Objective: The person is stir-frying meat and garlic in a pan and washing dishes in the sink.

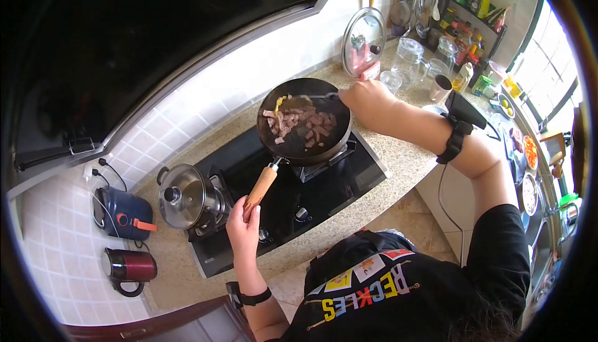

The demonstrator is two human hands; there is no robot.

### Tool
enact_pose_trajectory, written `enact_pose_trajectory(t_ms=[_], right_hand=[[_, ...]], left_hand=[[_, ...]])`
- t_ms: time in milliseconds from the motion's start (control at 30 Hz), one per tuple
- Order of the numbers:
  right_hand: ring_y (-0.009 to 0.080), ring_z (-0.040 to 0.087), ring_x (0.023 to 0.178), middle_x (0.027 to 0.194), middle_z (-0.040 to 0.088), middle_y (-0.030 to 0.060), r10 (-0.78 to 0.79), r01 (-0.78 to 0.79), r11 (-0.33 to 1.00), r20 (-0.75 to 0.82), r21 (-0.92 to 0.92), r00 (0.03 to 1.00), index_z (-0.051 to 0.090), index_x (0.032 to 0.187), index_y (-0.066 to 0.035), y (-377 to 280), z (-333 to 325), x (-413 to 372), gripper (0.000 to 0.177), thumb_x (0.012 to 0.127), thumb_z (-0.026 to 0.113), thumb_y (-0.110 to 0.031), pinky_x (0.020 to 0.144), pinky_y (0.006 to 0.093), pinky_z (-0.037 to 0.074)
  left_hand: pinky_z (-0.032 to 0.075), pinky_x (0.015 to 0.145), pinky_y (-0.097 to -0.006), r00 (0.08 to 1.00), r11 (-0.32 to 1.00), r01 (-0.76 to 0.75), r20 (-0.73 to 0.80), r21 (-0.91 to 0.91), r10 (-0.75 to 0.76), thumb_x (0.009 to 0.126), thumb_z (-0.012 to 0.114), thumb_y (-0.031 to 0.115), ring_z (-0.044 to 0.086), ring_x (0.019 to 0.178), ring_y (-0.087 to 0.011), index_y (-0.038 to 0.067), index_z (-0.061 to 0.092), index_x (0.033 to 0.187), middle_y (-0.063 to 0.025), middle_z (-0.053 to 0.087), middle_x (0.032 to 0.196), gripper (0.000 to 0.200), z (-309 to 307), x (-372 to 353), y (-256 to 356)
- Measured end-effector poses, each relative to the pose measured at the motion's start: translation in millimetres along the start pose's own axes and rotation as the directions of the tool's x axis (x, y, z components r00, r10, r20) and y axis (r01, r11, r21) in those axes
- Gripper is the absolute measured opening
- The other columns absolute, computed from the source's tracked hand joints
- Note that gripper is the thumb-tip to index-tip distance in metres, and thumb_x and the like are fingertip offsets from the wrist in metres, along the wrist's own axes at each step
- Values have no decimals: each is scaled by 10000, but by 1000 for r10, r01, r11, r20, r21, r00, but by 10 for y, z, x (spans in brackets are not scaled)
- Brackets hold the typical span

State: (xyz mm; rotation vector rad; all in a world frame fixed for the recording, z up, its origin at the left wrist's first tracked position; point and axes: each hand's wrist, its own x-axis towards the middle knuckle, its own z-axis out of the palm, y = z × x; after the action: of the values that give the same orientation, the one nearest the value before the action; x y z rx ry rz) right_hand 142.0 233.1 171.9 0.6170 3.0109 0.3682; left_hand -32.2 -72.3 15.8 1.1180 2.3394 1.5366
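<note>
A black frying pan (293, 146) sits over the right burner of the black gas stove (349, 180). Browned meat pieces (317, 127) lie in it, with a yellowish bit near the far left side. My left hand (244, 223) is wrapped round the pan's wooden handle (260, 187). Over the pan's right rim, my right hand (361, 99) grips a dark spatula (321, 96), whose blade reaches into the pan by the meat. The spatula's grip is mostly hidden inside the fist.
A lidded steel pot (182, 197) stands on the left burner. Left of it are a blue appliance (128, 214) and a red kettle (132, 265). A glass lid (364, 43) leans on the wall; glass jugs (408, 61), a cup (440, 88) and bottles stand to the right.
</note>
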Motion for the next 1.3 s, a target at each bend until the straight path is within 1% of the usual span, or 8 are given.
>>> enact_pose_trajectory(t_ms=[133,200,500,767,833,967,1200,1300], right_hand=[[287,646,733,800,616,124,83,-81,996,-61,39,995,561,1026,-18,2,419,69,268,759,547,-16,658,388,525],[272,641,763,819,603,101,-60,61,998,-89,12,994,544,1133,-62,51,617,-76,366,770,538,-20,677,370,516],[248,622,729,792,598,75,-92,98,983,43,-156,995,633,1018,-148,125,-518,-710,289,755,551,-61,593,368,462],[271,634,773,850,606,128,54,-49,997,75,-57,996,543,1184,-47,-117,323,-140,394,790,538,-43,662,374,499],[286,658,726,840,618,150,49,-48,999,-162,12,986,526,1099,11,-180,444,-161,389,725,618,-48,576,382,525],[290,642,732,859,596,146,19,-19,995,-1,95,1000,483,1230,-9,-234,573,-386,457,782,564,-53,559,391,513],[331,601,786,921,542,176,218,-228,940,67,255,974,438,1329,-147,-326,782,-787,517,827,505,-43,691,413,477],[341,590,823,931,539,169,264,-262,891,46,371,964,429,1342,-166,-371,980,-818,495,862,528,-96,732,418,466]], left_hand=[[510,736,-282,1000,1000,7,16,-20,-6,837,640,74,643,828,-180,-36,566,1101,-147,634,957,296,4,17,-10],[509,733,-292,1000,1000,6,17,3,-6,837,640,82,642,828,-194,-35,564,1102,-155,634,958,299,-3,12,-21],[497,743,-260,999,999,-35,32,40,34,852,618,48,614,830,-135,-25,560,1110,-106,627,949,275,-5,20,-73],[501,760,-265,995,994,-81,73,80,75,852,617,56,620,857,-150,-38,531,1155,-128,622,983,329,-47,27,-132],[497,755,-333,997,994,-66,47,86,62,833,641,102,619,879,-248,-9,530,1171,-170,614,1000,372,-38,3,-100],[498,734,-319,996,993,-72,52,93,68,833,646,110,597,852,-240,-5,508,1209,-161,575,1010,416,-79,-11,9],[408,542,-220,898,919,-45,-420,-391,-135,960,403,261,515,680,-116,29,428,1244,-75,551,908,368,52,-320,-364],[452,595,-245,891,756,192,-210,-626,-401,929,475,210,537,712,-125,41,427,1237,-75,542,906,354,266,-635,-746]])
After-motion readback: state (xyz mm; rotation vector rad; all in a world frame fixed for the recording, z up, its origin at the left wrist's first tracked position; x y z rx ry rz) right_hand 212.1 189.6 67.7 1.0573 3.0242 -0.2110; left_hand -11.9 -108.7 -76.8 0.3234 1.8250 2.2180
